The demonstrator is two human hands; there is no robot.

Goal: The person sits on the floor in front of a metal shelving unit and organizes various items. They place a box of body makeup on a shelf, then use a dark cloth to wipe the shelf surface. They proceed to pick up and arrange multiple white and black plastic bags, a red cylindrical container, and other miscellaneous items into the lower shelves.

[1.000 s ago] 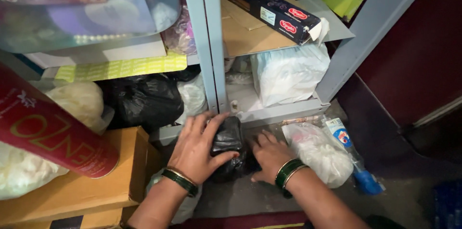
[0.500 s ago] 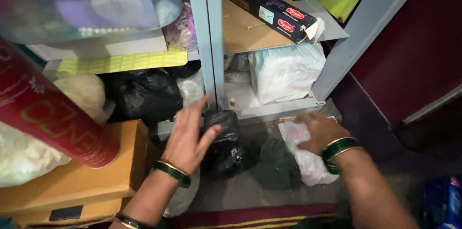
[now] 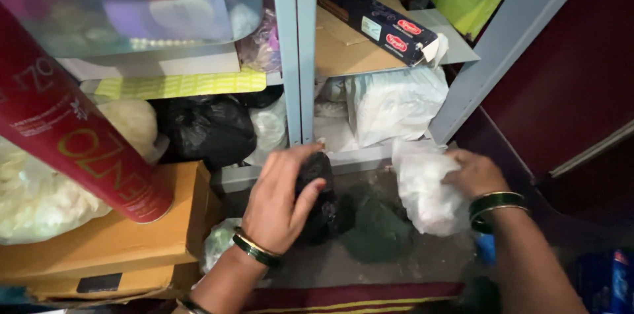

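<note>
Two things in hand at once, down on the floor [image 3: 396, 268] in front of the grey metal shelf frame [image 3: 297, 56]. Left hand [image 3: 284, 205] laid over a small black plastic bag [image 3: 320, 195], fingers curled loosely around its near side, thumb spread along the front, palm turned toward the shelf; bag standing roughly upright, long axis running away from the wrist toward the shelf's lower rail, so the bundle lies just ahead of and to the right of the palm, touching it. Right hand [image 3: 472, 172] closed on the upper right edge of a white plastic bag [image 3: 422, 188], fingers bunched into the crumpled film, knuckles up, wrist with its green bangle [image 3: 495, 205] trailing back to the right. White bag slumped on the floor, hanging leftward from the grip, well clear of the black one, with a dark green lump [image 3: 376, 231] lying between the two. Left forearm coming up from the bottom edge at a slant, right forearm entering from the lower right corner; each hand nearer its own bag, neither crossing over. Off to the left, a red cylindrical can [image 3: 72, 136] leaning over a brown cardboard box [image 3: 112, 241], a larger black bag [image 3: 208, 129] tucked behind on the low shelf, a white bundle [image 3: 393, 103] on the shelf to the right of the upright.
</note>
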